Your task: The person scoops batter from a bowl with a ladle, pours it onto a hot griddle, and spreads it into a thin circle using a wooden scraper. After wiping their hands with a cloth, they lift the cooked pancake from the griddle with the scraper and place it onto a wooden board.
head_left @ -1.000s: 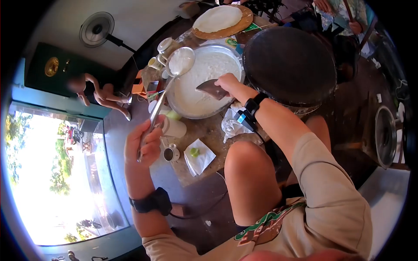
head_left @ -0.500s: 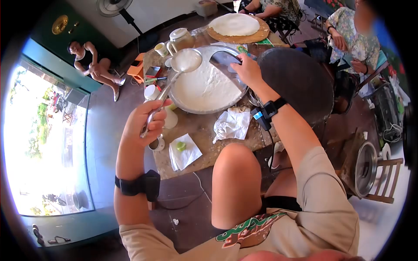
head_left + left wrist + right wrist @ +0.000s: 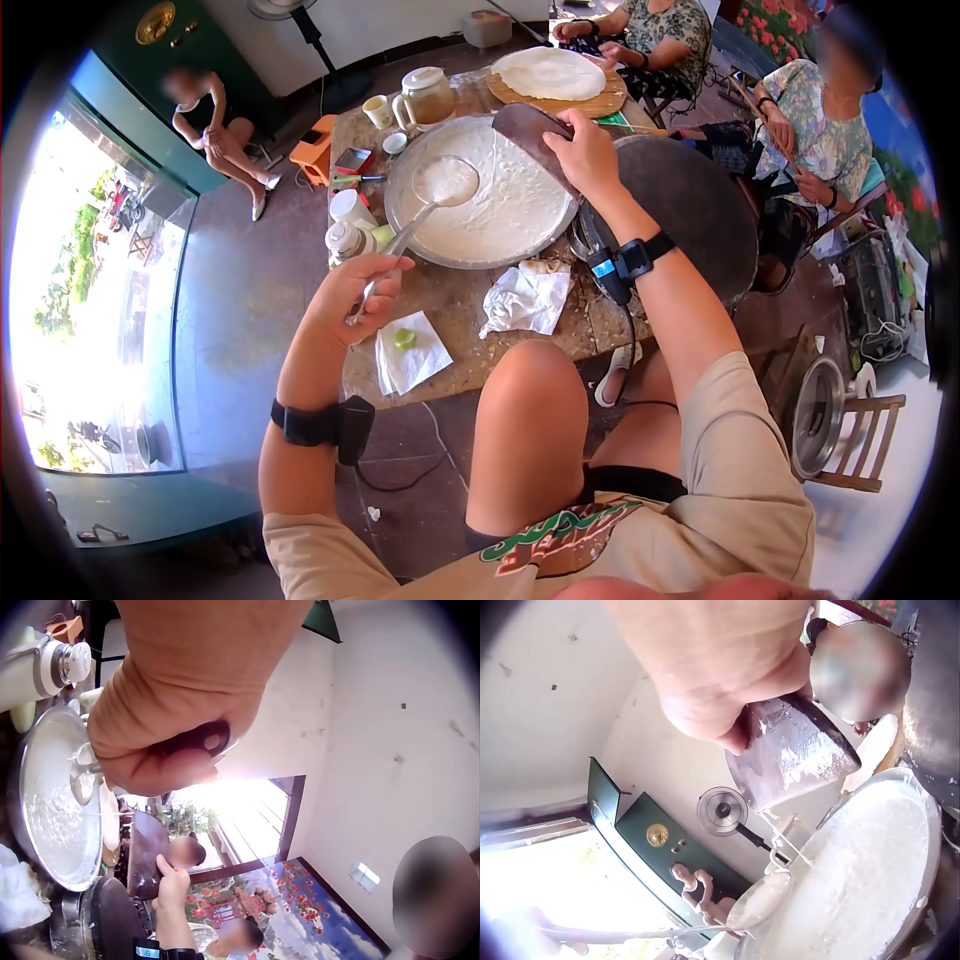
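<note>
My left hand grips the handle of a metal ladle. The ladle's bowl holds white batter and sits over the left part of a wide metal basin, overlapping the batter in the head view. My right hand holds a dark curved scraper by its edge, tilted above the basin's far right side. In the right wrist view the scraper's face is smeared with white, and a thin strand of batter hangs from its lower corner toward the basin.
A round black griddle stands right of the basin. Behind lies a white pancake on a round board. A glass jug, a crumpled cloth and a green piece on a napkin are on the table. Several people sit around.
The scraper has risen from the batter toward the basin's far right side. The ladle's bowl has moved from the left rim to over the batter. The head view has shifted.
</note>
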